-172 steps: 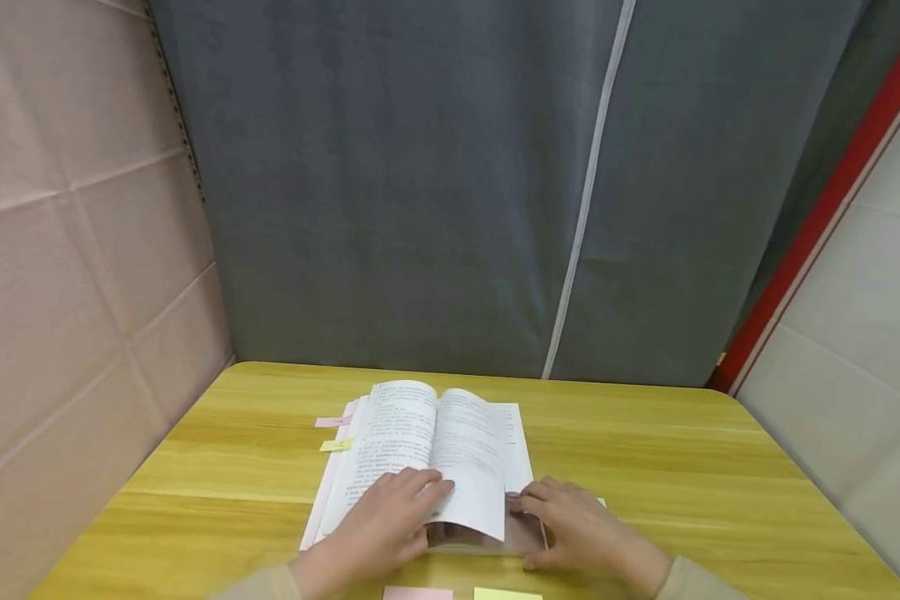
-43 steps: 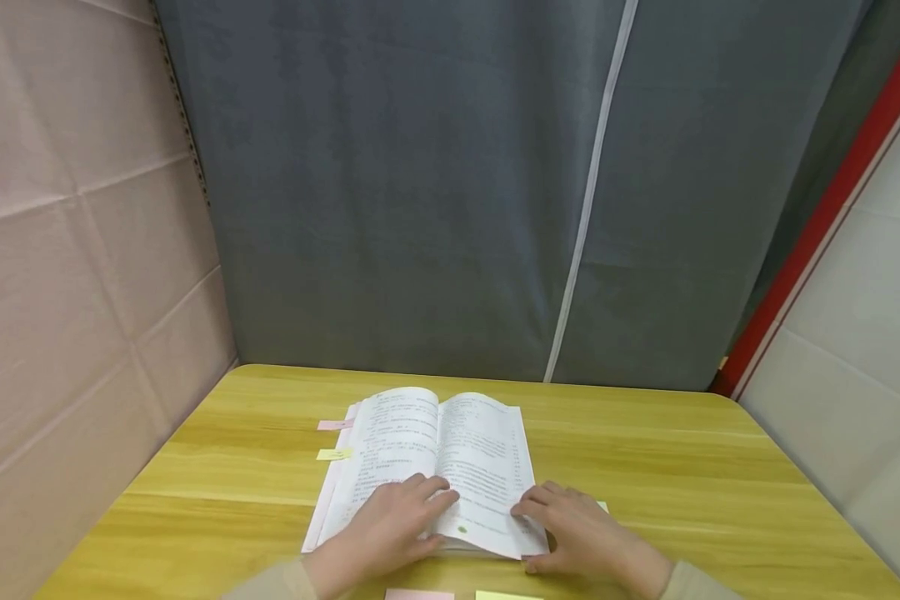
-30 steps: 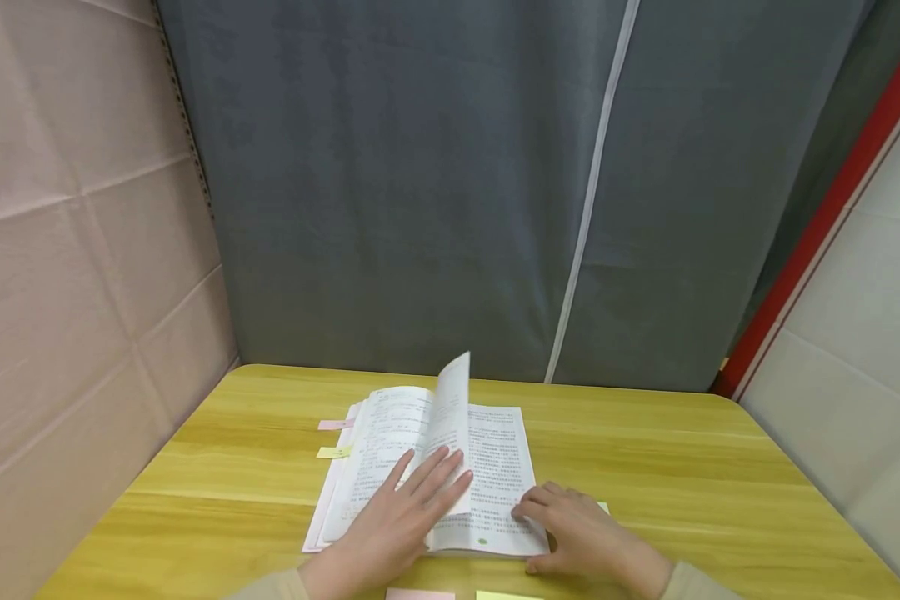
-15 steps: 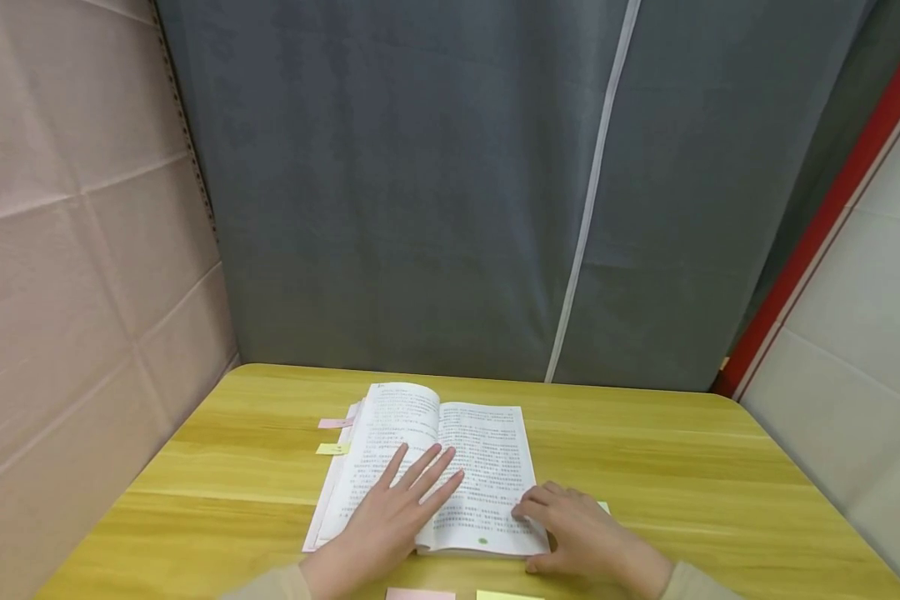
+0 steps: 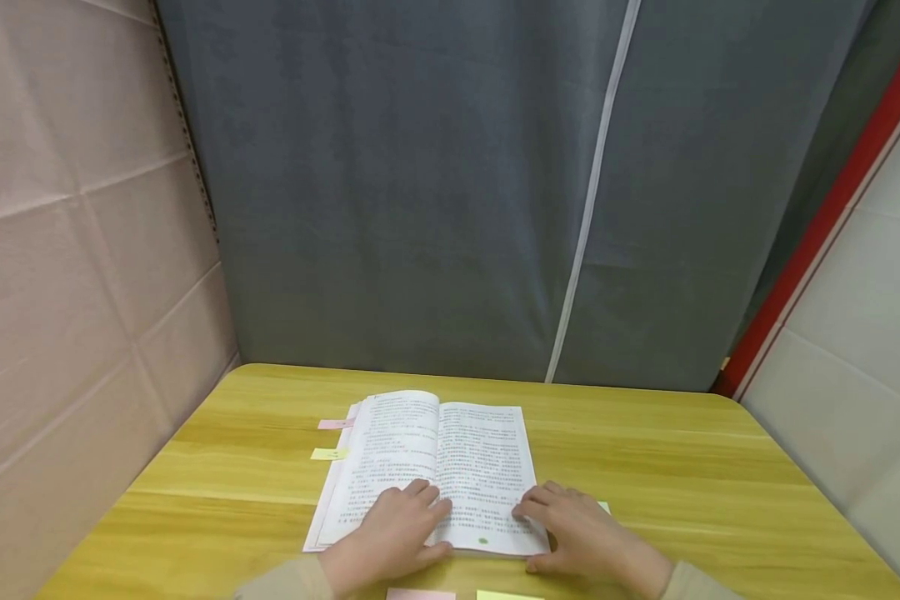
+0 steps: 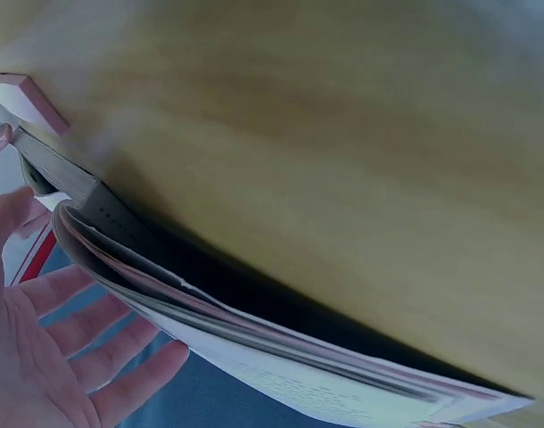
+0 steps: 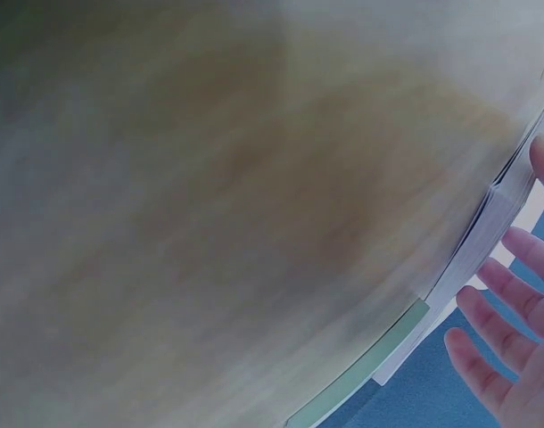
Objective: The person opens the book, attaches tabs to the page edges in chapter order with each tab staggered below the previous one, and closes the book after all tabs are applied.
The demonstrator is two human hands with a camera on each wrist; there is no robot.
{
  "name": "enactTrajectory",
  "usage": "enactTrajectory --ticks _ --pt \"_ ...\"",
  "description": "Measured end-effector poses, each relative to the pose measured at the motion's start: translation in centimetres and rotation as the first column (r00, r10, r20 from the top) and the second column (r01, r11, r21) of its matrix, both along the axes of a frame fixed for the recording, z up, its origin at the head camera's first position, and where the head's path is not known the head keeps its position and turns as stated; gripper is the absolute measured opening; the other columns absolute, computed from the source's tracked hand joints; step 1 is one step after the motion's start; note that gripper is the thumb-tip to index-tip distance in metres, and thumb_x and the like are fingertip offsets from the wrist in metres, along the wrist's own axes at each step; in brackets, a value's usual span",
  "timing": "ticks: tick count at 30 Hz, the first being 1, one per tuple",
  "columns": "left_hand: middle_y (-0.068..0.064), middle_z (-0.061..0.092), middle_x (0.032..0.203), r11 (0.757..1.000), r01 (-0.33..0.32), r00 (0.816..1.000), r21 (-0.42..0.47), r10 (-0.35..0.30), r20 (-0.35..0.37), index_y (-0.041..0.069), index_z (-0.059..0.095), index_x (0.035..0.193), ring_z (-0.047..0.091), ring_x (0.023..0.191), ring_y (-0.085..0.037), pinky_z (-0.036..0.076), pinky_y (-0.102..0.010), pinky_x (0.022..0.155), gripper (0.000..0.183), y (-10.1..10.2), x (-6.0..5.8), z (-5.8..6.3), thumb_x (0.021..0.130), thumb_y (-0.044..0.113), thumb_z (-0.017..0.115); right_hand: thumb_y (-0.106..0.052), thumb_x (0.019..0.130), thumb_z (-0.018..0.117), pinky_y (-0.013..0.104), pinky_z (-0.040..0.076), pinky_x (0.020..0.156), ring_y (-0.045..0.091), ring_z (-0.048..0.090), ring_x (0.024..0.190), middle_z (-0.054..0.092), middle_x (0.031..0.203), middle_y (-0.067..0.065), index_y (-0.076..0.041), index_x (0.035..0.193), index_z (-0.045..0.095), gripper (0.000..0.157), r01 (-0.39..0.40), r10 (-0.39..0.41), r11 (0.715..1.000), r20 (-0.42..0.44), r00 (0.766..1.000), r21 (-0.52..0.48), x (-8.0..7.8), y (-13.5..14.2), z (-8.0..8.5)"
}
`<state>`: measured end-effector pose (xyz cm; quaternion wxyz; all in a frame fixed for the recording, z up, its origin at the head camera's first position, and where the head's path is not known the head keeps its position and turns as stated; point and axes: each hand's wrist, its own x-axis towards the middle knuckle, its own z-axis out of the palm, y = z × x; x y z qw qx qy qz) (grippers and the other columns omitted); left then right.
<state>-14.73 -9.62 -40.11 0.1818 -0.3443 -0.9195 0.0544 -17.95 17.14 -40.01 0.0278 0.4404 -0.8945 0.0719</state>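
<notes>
An open book (image 5: 487, 467) with printed pages lies on the wooden table. My left hand (image 5: 393, 529) rests over the lower left page near the gutter, its thumb by the bottom edge; in the left wrist view the fingers of that hand (image 6: 71, 348) are loosely spread. My right hand (image 5: 581, 533) has its fingertips on the lower right page and its thumb at the bottom corner. The right wrist view shows this hand's fingers (image 7: 497, 330) apart along the page block. A pink tab (image 5: 335, 424) and a yellow tab (image 5: 328, 454) stick out from the book's left side.
Pink sticky notes (image 5: 420, 594) and yellow sticky notes (image 5: 510, 595) lie at the front of the wooden table (image 5: 690, 467). A pale green strip (image 7: 361, 366) lies beside the book's right edge. A grey curtain (image 5: 405, 200) hangs behind the table.
A leaf has gone over from right to left, baring a new right page. My left hand spread flat over it, then drew back with fingers relaxed. The right hand has stayed at the corner.
</notes>
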Motion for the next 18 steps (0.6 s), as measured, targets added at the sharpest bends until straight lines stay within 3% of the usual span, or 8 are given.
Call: enactTrajectory --ticks 4,9,18 --pt "0.003 0.049 0.08 0.999 -0.034 0.999 -0.03 0.035 0.022 0.016 0.06 0.097 0.045 0.073 -0.013 0.029 -0.022 0.042 0.054 0.44 -0.21 0.0 0.073 0.063 0.05 -0.055 0.071 0.061 0.037 0.044 0.072 0.011 0.046 0.093 0.051 0.103 -0.009 -0.017 0.107 0.059 0.052 -0.009 0.009 1.0 -0.007 1.0 -0.002 -0.06 0.01 -0.1" --pt "0.004 0.047 0.077 0.998 -0.046 0.999 -0.042 0.047 0.025 0.016 0.059 0.093 0.043 0.069 -0.012 0.027 -0.022 0.041 0.057 0.63 -0.69 -0.05 0.07 0.067 0.05 -0.054 0.071 0.062 0.037 0.044 0.072 0.011 0.046 0.094 0.052 0.103 -0.008 -0.016 0.107 0.059 0.052 -0.009 0.009 1.0 -0.013 1.0 -0.007 -0.11 0.08 -0.18" --pt "0.006 0.046 0.077 0.999 -0.033 0.995 0.026 0.03 0.096 0.017 0.059 0.095 0.04 0.066 -0.01 0.028 -0.02 0.041 0.059 0.2 -0.98 0.45 0.063 0.067 0.056 -0.055 0.071 0.061 0.038 0.044 0.072 0.011 0.046 0.094 0.052 0.104 -0.008 -0.017 0.108 0.059 0.053 -0.013 0.013 1.0 -0.019 1.0 -0.011 -0.09 0.11 -0.2"
